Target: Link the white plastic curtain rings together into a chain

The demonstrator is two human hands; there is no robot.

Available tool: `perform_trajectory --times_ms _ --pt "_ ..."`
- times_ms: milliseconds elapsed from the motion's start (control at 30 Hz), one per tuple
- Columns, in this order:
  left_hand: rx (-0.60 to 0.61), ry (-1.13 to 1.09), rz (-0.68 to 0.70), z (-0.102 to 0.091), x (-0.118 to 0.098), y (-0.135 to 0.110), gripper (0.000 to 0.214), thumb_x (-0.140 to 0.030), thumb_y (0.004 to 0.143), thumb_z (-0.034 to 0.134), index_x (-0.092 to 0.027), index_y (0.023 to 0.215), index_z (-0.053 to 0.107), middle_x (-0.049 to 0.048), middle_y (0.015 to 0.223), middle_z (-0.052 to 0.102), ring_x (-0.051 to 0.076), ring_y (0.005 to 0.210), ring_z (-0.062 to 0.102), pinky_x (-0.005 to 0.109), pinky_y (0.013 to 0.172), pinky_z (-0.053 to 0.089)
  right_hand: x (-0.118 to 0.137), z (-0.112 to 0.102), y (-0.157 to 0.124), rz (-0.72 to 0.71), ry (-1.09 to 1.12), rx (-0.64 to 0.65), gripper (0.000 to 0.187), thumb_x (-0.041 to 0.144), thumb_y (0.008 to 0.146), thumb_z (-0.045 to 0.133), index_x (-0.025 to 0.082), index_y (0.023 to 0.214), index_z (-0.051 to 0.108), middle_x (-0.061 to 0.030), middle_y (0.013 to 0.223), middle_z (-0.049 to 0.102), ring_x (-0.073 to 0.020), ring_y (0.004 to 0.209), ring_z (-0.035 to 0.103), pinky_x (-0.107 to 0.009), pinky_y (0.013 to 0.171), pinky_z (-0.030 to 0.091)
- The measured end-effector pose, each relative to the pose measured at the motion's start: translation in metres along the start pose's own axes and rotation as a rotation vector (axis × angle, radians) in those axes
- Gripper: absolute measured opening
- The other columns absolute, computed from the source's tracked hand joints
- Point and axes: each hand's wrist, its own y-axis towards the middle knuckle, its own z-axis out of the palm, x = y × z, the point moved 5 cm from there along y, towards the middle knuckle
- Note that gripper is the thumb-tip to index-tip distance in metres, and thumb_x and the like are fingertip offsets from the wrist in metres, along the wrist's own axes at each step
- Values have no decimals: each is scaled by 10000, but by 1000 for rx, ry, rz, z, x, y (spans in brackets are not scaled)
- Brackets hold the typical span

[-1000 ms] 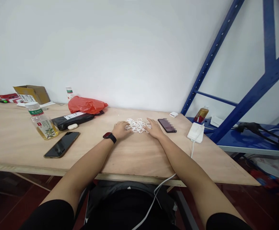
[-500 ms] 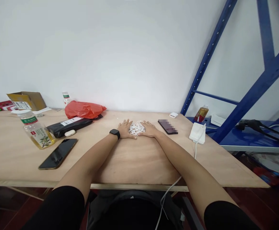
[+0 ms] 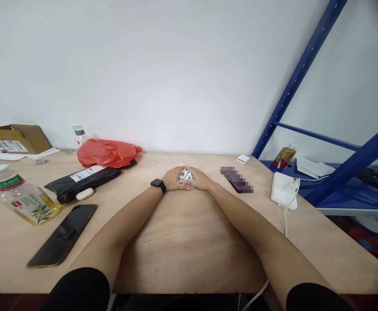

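A small heap of tangled white cord [image 3: 186, 176] lies on the wooden table, squeezed between my two hands; whether it is cable or string I cannot make out. My left hand [image 3: 174, 179], below a black watch [image 3: 158, 184], curves around the heap's left side. From the right, my right hand [image 3: 200, 178] cups the heap with bent fingers. The two thumbs come close together at the near side. The hands hide part of the cord.
To the left are a tilted bottle [image 3: 27, 198], a phone [image 3: 62, 235], a black package [image 3: 81, 181], a white case [image 3: 84, 194] and a red bag [image 3: 109, 152]. A blurred phone [image 3: 237, 179] and a corded white charger [image 3: 284, 190] lie right, near the blue rack [image 3: 301, 77].
My hands have drawn closer together, from lying flat beside the white cord to curving around it. The heap is narrower. The view has shifted nearer the table.
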Motion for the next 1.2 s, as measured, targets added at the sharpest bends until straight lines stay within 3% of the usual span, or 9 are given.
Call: perform_trajectory --times_ms 200,367,500,667,800,900,1033,1200 --pt "-27 -27 -3 -2 -1 -2 959 -657 624 738 -138 1370 433 188 1338 540 336 1220 533 464 1040 414 5 -4 -3 -38 42 10 558 394 895 537 210 1417 459 -95 1394 542 -267 1235 528 -442 1056 387" --pt "-35 2 18 -2 -3 -2 887 -647 638 732 -173 1339 466 160 1325 557 320 1211 544 447 1037 418 0 -5 -3 16 -10 -25 435 312 933 447 227 1347 548 -81 1326 600 -255 1248 520 -435 1067 378" --pt "-34 75 -3 -4 -5 -3 876 -673 640 714 -173 1322 485 162 1340 543 327 1217 538 438 1042 404 -2 -8 -3 46 -58 -65 351 307 931 467 242 1228 642 -72 1260 641 -260 1296 474 -439 1081 359" --pt "-30 180 -12 -10 -15 -7 845 -678 670 682 -203 1338 477 146 1369 521 330 1249 504 472 1088 325 4 -15 -8 8 -124 -104 233 255 900 512 215 1035 698 -71 1083 695 -231 1113 572 -396 1007 400" --pt "-93 211 -3 -16 -28 -20 871 -671 676 685 -196 1368 453 167 1412 478 353 1305 433 536 1133 201 10 -25 -16 17 -139 -220 178 278 888 552 220 935 714 -66 1066 699 -226 1057 572 -387 986 391" --pt "-137 190 -28 -22 -40 -35 775 -630 725 671 -206 1346 477 157 1404 492 344 1310 422 541 1134 175 16 -34 -22 87 -139 -317 177 282 877 565 216 895 728 -77 1014 705 -237 1017 569 -391 959 396" --pt "-207 133 -83 -34 -56 -53 574 -512 801 651 -230 1286 526 115 1316 578 307 1264 469 505 1101 233 32 -47 -30 174 -104 -414 200 333 856 574 213 830 732 -65 841 678 -223 885 575 -356 855 427" --pt "-266 50 -105 -42 -80 -74 428 -478 825 637 -233 1173 598 80 1204 657 293 1167 555 474 1046 308 53 -51 -43 301 148 -454 262 395 838 553 192 756 698 5 605 580 -154 610 524 -266 599 385"
